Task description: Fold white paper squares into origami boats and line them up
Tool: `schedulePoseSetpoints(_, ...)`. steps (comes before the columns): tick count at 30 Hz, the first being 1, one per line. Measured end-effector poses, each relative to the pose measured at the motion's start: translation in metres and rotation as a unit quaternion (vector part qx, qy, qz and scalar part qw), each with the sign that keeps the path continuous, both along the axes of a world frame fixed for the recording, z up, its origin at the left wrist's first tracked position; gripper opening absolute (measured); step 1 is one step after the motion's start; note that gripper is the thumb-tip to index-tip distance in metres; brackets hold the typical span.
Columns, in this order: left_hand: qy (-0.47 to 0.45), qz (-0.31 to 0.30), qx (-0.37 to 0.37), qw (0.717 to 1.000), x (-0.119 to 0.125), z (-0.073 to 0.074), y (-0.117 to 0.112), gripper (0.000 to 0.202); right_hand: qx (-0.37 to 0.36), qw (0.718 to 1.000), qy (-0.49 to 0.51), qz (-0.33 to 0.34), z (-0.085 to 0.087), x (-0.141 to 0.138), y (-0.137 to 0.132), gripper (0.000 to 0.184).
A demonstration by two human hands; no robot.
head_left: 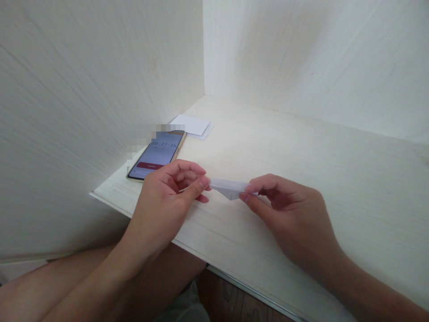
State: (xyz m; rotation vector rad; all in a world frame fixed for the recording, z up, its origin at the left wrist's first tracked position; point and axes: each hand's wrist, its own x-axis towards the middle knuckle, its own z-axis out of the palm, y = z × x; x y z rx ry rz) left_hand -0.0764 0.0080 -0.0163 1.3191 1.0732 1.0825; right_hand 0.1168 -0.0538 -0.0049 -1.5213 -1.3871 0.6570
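Right at the fingertips: the right hand (291, 210) has thumb and forefinger clamped on one end of a small piece of folded paper (225, 186), its remaining fingers curled in behind. Over at the other end, the left hand (164, 197) pinches too, thumb pressed to the paper with a finger behind it, forefinger tip just above, the lower fingers spread loosely apart. Exactly which fingertip backs that left thumb, I cannot tell.

The paper hangs level between the hands, just above the table (342, 174), a pointed flap dipping from its lower edge. This looks like a folding step, the narrow edge being lined up or creased. From here, I'd say the move calls for a light, even pinch at both ends, the flap kept flat and no hard pull that might tear it.

Further out, just beyond the left hand, a phone (157, 153) lies face up, its lit screen showing what looks like a timer. Behind it, more white sheets (191, 124) lie loosely stacked near the left panel (94, 85). The back panel (301, 58) closes off the far side, and below the near edge come the person's legs (167, 268).
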Motion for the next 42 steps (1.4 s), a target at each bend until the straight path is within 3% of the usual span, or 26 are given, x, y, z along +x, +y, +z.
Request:
schedulePoseSetpoints(5,-0.01,-0.055,-0.002,0.998,-0.003,0.001,0.0,0.013,-0.044,0.995,0.089,0.015,-0.001,0.004,0.005,0.004)
schedulePoseSetpoints(9,0.102,-0.081,0.155,0.979,-0.004,0.009,-0.003,0.013,-0.054,0.994,0.098,0.016,0.0,0.006,0.007,0.006)
schedulePoseSetpoints(11,0.141,-0.101,0.195,0.965,-0.003,0.012,-0.006,0.015,-0.054,0.994,0.099,0.015,0.0,0.006,0.007,0.008)
schedulePoseSetpoints(17,0.152,-0.066,0.141,0.976,0.001,0.012,-0.007,0.012,-0.033,0.997,0.066,0.03,-0.003,0.005,0.003,0.01)
schedulePoseSetpoints(25,0.149,-0.084,0.114,0.979,0.002,0.01,-0.005,0.01,0.025,0.992,-0.109,0.058,-0.002,0.002,0.0,0.009)
schedulePoseSetpoints(42,0.204,-0.136,0.152,0.958,0.002,0.006,-0.005,0.013,0.059,0.987,-0.123,0.086,-0.007,0.001,-0.004,0.015)
